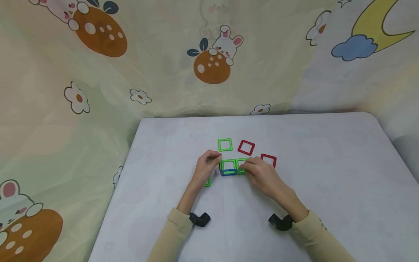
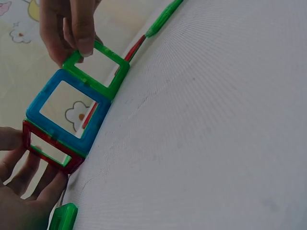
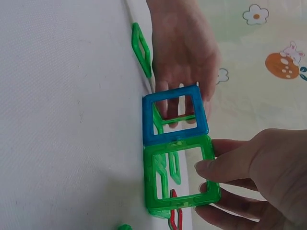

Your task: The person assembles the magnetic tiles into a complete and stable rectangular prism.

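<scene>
Square magnetic tiles stand joined in a small structure on the table. Its front has an upright blue tile (image 2: 91, 115), beside a green tile (image 3: 151, 187). A red tile (image 2: 52, 146) forms the left side. My left hand (image 1: 206, 168) is at that side, and its fingers rest against the red tile in the left wrist view. With thumb and fingers, my right hand (image 1: 263, 175) pinches the green tile at its right edge, next to the blue one. From above, green tile frames (image 1: 228, 160) show behind the blue tile; my right fingers hide part of them.
Behind the structure lie a loose green tile (image 1: 225, 150) and a red tile (image 1: 246, 153). Another red tile (image 1: 275, 160) is partly hidden by my right hand. One more green tile (image 1: 207, 183) lies beside my left wrist. Printed cloth hangs behind the white table (image 1: 327, 163).
</scene>
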A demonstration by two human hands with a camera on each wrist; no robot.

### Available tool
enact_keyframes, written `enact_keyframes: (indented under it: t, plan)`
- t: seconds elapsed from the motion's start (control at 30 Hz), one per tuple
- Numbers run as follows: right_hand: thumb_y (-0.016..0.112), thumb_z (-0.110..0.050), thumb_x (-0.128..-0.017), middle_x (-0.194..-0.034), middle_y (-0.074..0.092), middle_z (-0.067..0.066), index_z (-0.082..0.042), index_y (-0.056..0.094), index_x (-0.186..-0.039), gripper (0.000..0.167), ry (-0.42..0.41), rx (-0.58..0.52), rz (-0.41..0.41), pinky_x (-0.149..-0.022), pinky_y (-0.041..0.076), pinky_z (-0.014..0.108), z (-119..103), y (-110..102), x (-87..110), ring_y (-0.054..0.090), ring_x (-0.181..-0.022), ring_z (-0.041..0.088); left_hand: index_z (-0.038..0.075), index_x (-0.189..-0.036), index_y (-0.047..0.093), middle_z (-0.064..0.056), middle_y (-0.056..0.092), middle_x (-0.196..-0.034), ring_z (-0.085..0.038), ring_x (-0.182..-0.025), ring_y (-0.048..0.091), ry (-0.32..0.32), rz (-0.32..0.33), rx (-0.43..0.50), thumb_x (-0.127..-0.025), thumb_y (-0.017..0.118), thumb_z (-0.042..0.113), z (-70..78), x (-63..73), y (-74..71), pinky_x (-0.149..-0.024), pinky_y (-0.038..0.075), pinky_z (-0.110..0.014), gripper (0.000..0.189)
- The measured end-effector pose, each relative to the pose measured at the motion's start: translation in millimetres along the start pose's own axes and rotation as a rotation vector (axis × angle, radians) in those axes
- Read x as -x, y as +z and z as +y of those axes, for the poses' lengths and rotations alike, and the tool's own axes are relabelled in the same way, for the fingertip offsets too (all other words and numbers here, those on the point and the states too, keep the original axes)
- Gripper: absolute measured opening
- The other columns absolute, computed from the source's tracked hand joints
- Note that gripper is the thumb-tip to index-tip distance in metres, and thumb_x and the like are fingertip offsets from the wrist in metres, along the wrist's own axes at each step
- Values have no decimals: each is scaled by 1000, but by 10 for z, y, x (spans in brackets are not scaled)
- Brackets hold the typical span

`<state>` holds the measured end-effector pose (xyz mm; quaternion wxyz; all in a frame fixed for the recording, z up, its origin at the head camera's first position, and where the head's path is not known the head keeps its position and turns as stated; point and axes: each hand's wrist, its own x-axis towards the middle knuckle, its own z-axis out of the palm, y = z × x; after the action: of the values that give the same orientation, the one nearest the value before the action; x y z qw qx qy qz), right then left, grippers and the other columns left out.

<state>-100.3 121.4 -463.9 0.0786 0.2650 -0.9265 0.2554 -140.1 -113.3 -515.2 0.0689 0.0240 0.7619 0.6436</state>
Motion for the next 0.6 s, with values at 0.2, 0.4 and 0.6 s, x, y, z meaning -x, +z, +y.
enact_keyframes:
  t: [0.2,0.4,0.6]
  plan:
    - [85,-2,-81,-107,77,8,-9,81,-107,27,12,-8,11,-85,61,38,25,10,-2,70,-97,25,7,-118,68,-4,68,-121,-19,-116,59,-5,-2,3,-100,68,26,7,2,8,-104,46,-41,26]
    - [87,0,-79,-107,76,9,-8,80,-108,31,13,12,19,-84,61,40,40,13,22,70,-98,26,7,-118,68,-5,68,-122,-18,-116,59,-10,-4,3,-100,68,25,10,7,19,-104,45,-40,25]
    - [87,-1,-78,-109,73,9,-6,76,-115,39,55,19,33,-83,62,40,76,-5,84,70,-100,25,6,-117,68,-4,68,-123,-19,-117,59,-12,1,4,-100,68,25,15,8,8,-103,47,-40,25]
